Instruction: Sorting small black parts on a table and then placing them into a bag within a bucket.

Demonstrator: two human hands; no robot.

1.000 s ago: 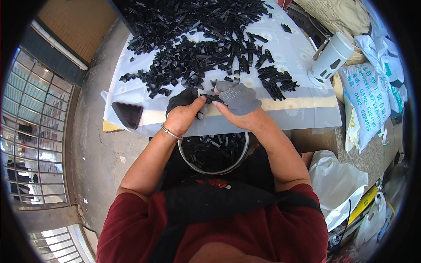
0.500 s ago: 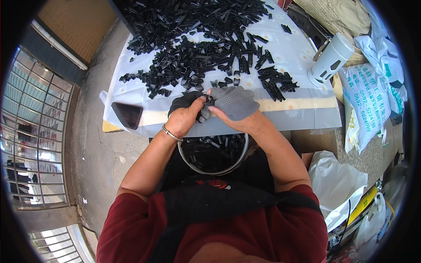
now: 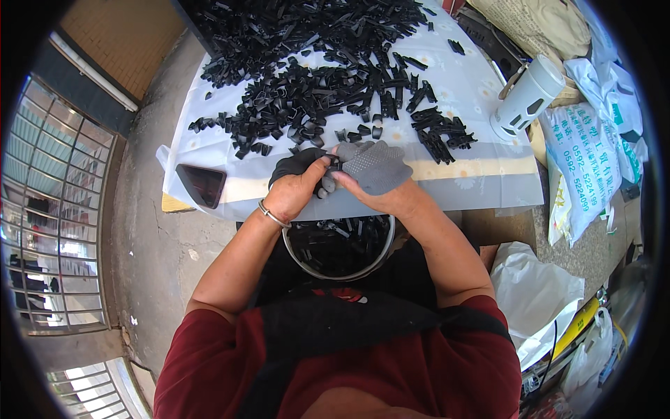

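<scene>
Assembly of one small black plastic clip point(image 3: 333, 165) appears under way: it is pinched between the closed left hand point(image 3: 299, 187) and grey-gloved right hand point(image 3: 373, 170), above the white-clothed table's point(image 3: 481, 174) edge. Release into the round metal-rimmed basin point(image 3: 340, 246) below seemingly follows.

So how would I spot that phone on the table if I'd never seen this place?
Start at the table under its white cloth, heaped with small black parts. Go to its near left corner: the phone lies flat there, left of the left hand. It is one dark glossy slab, far bigger than the parts.
</scene>
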